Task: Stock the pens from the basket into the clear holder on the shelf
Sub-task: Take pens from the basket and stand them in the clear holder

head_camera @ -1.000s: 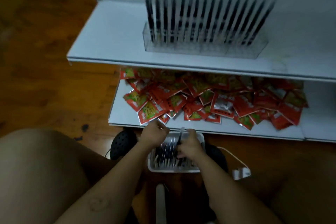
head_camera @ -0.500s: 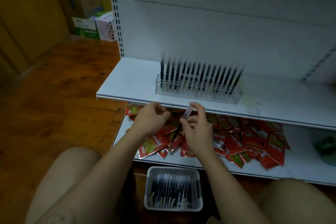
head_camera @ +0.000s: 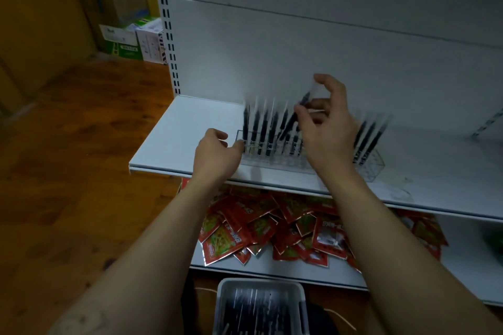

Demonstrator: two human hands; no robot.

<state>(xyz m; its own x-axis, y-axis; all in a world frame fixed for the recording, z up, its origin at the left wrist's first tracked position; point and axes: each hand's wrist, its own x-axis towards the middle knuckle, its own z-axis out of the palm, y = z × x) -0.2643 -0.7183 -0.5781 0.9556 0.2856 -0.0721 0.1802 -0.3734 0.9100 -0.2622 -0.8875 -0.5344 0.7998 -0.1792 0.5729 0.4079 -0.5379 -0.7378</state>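
A clear holder point(head_camera: 374, 170) stands on the white upper shelf point(head_camera: 185, 139) with several black pens upright in it. My right hand point(head_camera: 326, 128) hovers over the holder's middle and pinches one black pen point(head_camera: 295, 114), tilted, its lower end among the standing pens. My left hand point(head_camera: 217, 153) rests at the holder's left end, fingers loosely curled, thumb touching the clear corner. The grey basket point(head_camera: 260, 304) with several more pens sits on the floor at the bottom edge.
Several red snack packets point(head_camera: 261, 228) lie piled on the lower shelf point(head_camera: 272, 270). Cardboard boxes point(head_camera: 128, 16) stand on the wooden floor point(head_camera: 81, 144) at the back left. A white cable point(head_camera: 340, 317) runs beside the basket.
Both hands rose from below the shelf edge to the holder. The right hand carried the pen up over the holder; the left hand came to its left end.
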